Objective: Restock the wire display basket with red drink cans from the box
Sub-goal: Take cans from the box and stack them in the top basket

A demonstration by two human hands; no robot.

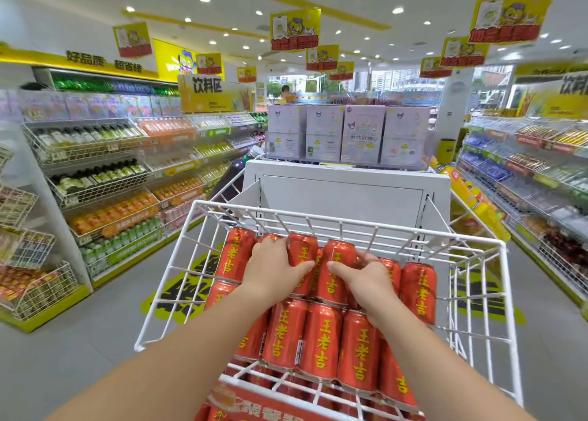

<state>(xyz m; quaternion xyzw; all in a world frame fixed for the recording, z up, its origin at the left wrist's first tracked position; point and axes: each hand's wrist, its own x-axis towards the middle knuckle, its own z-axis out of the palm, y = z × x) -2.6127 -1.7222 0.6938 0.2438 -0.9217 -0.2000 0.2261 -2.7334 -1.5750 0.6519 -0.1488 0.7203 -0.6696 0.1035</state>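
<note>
A white wire display basket [318, 218] stands in front of me, filled with several red drink cans [321, 341] with yellow characters, lying in rows. My left hand [273, 266] grips a red can [302, 252] in the upper row. My right hand [366, 276] wraps around the neighbouring red can [335, 271], which sits on top of the others. Both forearms reach in over the basket's front edge. A red box [254, 404] with printed characters shows below the basket at the bottom edge.
A white display stand [343, 188] rises behind the basket, topped with lilac cartons [346, 134]. Drink shelves line the aisle on the left [111, 182] and right [534, 172]. Grey floor with a yellow-black sticker [181, 290] lies on both sides.
</note>
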